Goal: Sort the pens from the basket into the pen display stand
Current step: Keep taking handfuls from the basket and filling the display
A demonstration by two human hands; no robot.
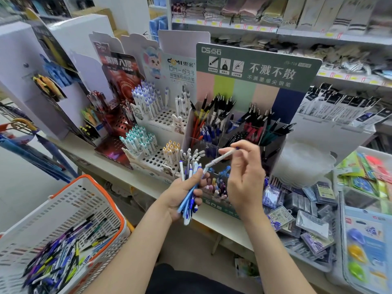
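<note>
- Now: left grip (183,195), at centre frame, is clenched round a bundle of pens (191,201). Blue and white barrels, fanned out, stick up past my thumb and down below my palm.
- Right grip (244,179), just right of centre, pinches a single white pen (220,159) between thumb and forefinger. My other fingers are loosely curled.
- That pen lies tilted. Its dark blue end points to the upper right, and its lower end sits just beside the top of the bundle. Cannot tell whether they touch.
- Both grips are held up in front of the pen display stand (256,66), which has a green header with white print, at centre right. The pinched pen is over its clear front compartments, not in one.
- The stand's compartments hold black, red and blue pens, leaning at mixed angles.
- Left of it is a white holed stand (158,160) with teal-capped pens (137,141) and yellow-capped pens (170,149) upright in the holes.
- Basket (106,196) at lower left is white mesh with an orange rim. A heap of loose pens (55,259) lies in its bottom, mostly blue, black and yellow.
- Surface (214,217) is white and carries both stands.
- Lower right: trays of small packaged goods (307,219).
</note>
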